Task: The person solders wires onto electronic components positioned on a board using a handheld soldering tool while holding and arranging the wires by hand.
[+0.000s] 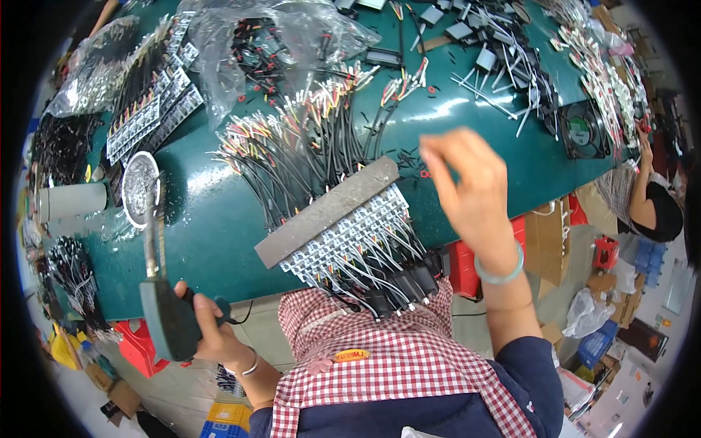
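In my left hand (213,337) is a dark green soldering gun (169,317), gripped by its handle at the near left edge of the table. Its metal tip (152,241) reaches up to a round white-rimmed dish (130,208) of silvery material. My right hand (475,186) hovers over the table with thumb and fingers brought together; I cannot make out anything between them. To its left, a grey metal bar (332,210) lies slantwise across a row of small circuit boards (350,237). Black cables (281,179) with stripped, coloured wire ends fan out beyond the bar. Black connectors (401,288) hang at the near side.
Board strips (157,109), plastic bags (208,55) and a white cylinder (73,201) lie to the left. Black adapters with pins (485,58) and a round black fan (584,130) are at the right. Red stools (461,266) stand under the table. Another person's arm (644,193) shows far right.
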